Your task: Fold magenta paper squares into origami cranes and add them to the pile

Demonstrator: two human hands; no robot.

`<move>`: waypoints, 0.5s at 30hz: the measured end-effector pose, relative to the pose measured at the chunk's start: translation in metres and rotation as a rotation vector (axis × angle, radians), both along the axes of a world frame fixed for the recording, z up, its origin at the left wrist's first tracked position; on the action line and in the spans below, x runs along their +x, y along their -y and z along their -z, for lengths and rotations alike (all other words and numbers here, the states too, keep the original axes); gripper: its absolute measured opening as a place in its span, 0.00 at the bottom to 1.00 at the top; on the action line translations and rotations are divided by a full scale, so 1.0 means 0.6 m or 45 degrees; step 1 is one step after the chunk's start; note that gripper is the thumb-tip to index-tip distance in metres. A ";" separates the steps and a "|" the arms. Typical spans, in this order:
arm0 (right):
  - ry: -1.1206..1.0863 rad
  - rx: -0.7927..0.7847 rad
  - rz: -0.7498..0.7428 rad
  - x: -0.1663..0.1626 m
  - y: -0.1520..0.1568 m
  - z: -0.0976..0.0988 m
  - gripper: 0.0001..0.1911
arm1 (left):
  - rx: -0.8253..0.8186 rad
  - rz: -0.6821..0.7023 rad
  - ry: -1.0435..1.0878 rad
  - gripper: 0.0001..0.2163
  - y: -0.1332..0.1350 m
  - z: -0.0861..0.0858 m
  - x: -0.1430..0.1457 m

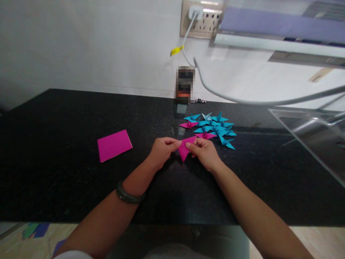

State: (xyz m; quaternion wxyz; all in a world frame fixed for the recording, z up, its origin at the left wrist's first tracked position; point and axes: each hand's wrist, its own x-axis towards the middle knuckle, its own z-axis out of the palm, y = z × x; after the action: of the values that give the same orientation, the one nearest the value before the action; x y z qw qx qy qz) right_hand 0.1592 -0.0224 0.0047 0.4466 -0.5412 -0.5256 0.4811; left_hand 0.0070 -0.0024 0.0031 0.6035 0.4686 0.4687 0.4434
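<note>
Pointing one corner toward the near edge of the black countertop [81, 190], a folded piece of magenta paper [183, 153] is held by both hands, in front of the person and just above the dark surface. Its left end is pinched by the left hand [163, 149], with the thumb laid along the top, while its right side is gripped by the right hand [206, 153], with the thumb pressed on the upper face. How the layers are folded cannot be made out for certain, since part of the sheet is covered by the fingers. A dark bangle [129, 195] is worn on the left forearm. Just beyond the right hand, one magenta crane [205, 136] is set near a cluster of blue paper cranes [217, 129], and a second magenta crane is placed farther back at the left of the group. A pale blue crane [207, 116] is seen at the back. Well apart to the left, a magenta paper stack [114, 145] is laid flat. Against the wall [94, 46], a pixelated upright object [184, 86] is stood beneath a plugged-in white charger [195, 13].
</note>
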 end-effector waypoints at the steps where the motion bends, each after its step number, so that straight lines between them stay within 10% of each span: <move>1: -0.002 0.035 0.024 0.002 -0.001 0.000 0.15 | 0.014 0.006 -0.038 0.09 0.000 0.000 -0.001; 15: 0.130 0.136 -0.029 0.009 0.003 -0.010 0.16 | -0.127 0.104 0.160 0.13 0.002 0.000 0.003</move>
State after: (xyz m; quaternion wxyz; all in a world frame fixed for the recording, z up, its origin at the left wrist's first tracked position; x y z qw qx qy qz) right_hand 0.1646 -0.0240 0.0104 0.4420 -0.5345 -0.5787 0.4291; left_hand 0.0087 -0.0037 0.0032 0.6717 0.4280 0.4320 0.4231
